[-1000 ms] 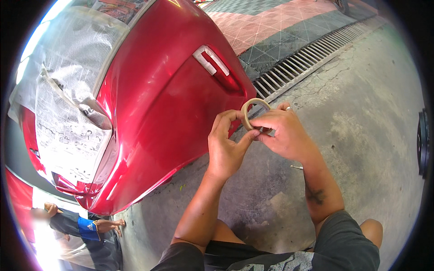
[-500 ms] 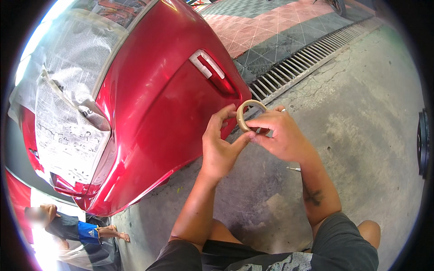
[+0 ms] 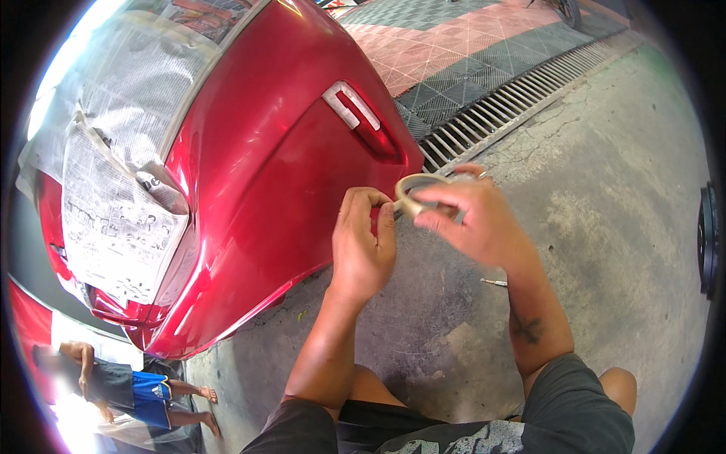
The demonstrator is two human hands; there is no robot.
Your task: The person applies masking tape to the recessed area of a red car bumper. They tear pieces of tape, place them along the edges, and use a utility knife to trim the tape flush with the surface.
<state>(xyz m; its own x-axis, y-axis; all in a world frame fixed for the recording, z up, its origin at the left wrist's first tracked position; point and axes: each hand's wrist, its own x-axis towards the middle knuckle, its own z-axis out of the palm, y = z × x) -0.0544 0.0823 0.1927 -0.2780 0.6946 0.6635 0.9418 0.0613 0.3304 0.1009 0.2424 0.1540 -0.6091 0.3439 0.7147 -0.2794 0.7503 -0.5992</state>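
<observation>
A roll of tan masking tape (image 3: 402, 193) hangs in front of me, beside the lower corner of a glossy red car panel (image 3: 280, 181). My right hand (image 3: 484, 219) is closed around the roll's right side, slightly blurred, with fingers reaching into the ring. My left hand (image 3: 363, 250) pinches the tape's loose end between thumb and index finger, and a short strip stretches from there to the roll. Farther up the panel, pale tape (image 3: 340, 108) frames part of a recessed slot.
Newspaper sheets (image 3: 121, 219) cover the car's glass and part of its body at left. A metal floor grate (image 3: 514, 106) runs along patterned floor tiles (image 3: 446, 45). On the concrete lies a small metallic object (image 3: 494, 282). Another person (image 3: 113, 382) stands at lower left.
My left hand has closed on the tape's end, and a short strip now shows between it and the roll. The roll has tilted in my right hand. The other person has shifted posture.
</observation>
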